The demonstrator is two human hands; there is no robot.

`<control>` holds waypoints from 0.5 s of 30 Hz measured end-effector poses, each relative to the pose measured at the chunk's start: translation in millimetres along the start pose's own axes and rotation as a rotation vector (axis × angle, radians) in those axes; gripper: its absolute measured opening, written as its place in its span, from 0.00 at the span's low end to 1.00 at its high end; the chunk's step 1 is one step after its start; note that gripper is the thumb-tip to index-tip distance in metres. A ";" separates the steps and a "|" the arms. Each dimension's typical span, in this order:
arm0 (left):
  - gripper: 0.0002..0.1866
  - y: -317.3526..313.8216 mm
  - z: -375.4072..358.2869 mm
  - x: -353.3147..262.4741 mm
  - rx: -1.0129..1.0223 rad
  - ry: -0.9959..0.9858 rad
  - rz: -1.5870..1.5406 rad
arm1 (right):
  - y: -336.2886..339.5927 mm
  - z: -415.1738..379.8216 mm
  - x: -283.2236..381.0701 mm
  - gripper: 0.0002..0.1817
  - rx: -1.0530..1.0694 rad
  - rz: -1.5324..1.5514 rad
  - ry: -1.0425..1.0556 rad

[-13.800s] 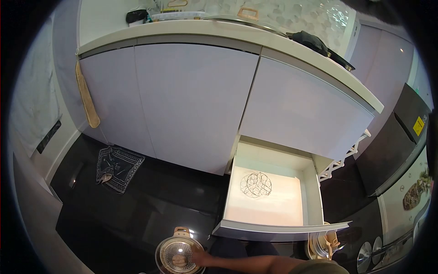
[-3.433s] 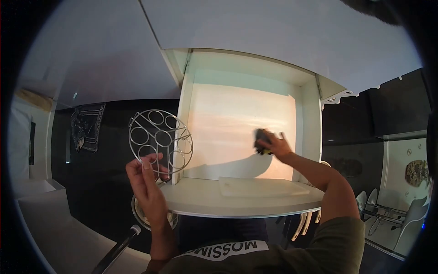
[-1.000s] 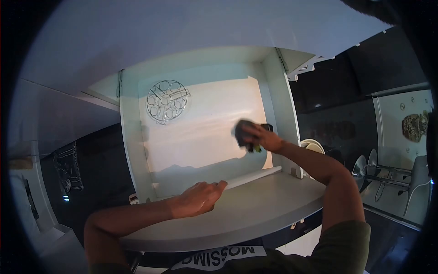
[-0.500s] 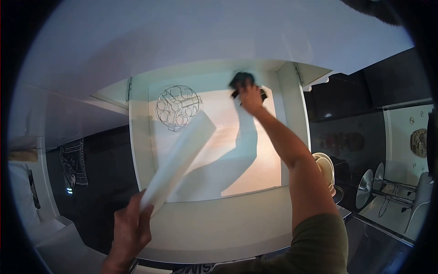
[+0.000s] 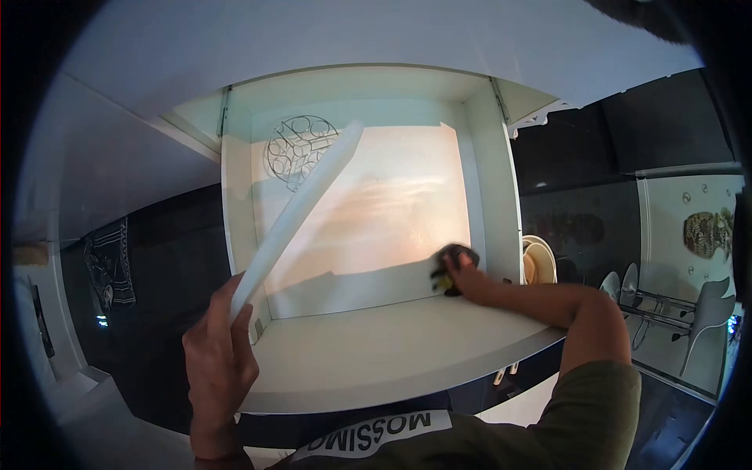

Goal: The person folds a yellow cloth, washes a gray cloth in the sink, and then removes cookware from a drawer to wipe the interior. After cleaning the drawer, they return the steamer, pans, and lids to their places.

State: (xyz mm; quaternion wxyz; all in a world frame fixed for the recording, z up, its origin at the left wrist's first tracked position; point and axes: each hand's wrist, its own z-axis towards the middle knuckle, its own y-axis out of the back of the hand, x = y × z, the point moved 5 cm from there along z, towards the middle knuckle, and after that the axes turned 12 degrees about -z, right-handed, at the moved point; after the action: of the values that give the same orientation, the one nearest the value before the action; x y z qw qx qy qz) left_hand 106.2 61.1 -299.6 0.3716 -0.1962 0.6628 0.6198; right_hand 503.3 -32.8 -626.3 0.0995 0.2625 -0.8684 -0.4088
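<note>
An open white drawer point(image 5: 376, 333) spreads out below me. My left hand point(image 5: 222, 345) grips the lower end of a long white roll or panel point(image 5: 301, 207), which slants up and right over the drawer. Down in the drawer's near right corner, my right hand point(image 5: 468, 276) is closed on a dark cloth point(image 5: 453, 262) that is pressed against the drawer bottom; both are slightly blurred. A round metal wire rack point(image 5: 296, 149) lies in the far left corner, partly behind the white piece.
Cream bowls or plates point(image 5: 539, 261) stand just outside the drawer's right wall. Farther right are chairs point(image 5: 689, 309) and a patterned vase point(image 5: 705, 233). A dark patterned towel point(image 5: 111, 262) hangs at the left.
My right hand and the dark cloth have moved from the drawer's far side to its near right corner. The white piece now looks narrower and reaches higher in view.
</note>
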 end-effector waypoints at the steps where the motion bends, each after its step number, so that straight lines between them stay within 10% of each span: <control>1: 0.15 2.1 -0.9 1.9 -0.011 0.009 -0.017 | 27.5 -0.3 9.3 0.33 -0.003 0.044 0.002; 6: 0.15 5.3 -1.2 2.7 -0.062 0.033 -0.048 | 110.2 123.4 -13.0 0.34 -0.596 -0.115 -0.162; 9: 0.15 3.6 1.6 9.5 -0.080 0.014 -0.061 | 189.3 177.8 -39.2 0.34 -0.516 0.002 -0.391; 15: 0.20 2.6 -1.3 21.3 -0.042 -0.018 -0.072 | 141.5 151.2 102.6 0.27 -0.581 -0.358 0.296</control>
State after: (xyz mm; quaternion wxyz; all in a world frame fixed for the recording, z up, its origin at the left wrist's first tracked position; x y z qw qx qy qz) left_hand 90.3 64.5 -313.5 0.3956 -0.2222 0.6387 0.6214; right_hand 305.3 86.2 -620.5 0.2213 0.4271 -0.6327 -0.6068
